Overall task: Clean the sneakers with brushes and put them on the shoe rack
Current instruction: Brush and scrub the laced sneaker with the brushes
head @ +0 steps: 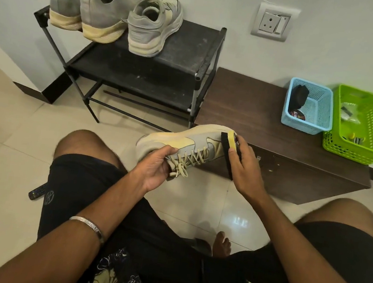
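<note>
A grey-and-cream sneaker [180,141] is held in mid-air in front of the shoe rack [159,51], below and to the right of its top shelf. It is gripped at the heel and collar by the left hand [156,166], fingers curled round it. A brush [227,151] is clasped in the right hand [243,165], and its bristles are laid against the toe end of the sneaker.

3 sneakers [116,15] are already stood on the top shelf of the rack, so this is judged to be the last 1.

Several risks can be seen from here. The sneaker is supported at 1 end only, so a hard stroke at the toe could twist it out of the left hand's grip. The loose laces [187,162] could be snagged by the bristles. To the right of the rack, 2 baskets [338,117] sit on a low cabinet [255,112], near enough to be knocked by a wide stroke.
</note>
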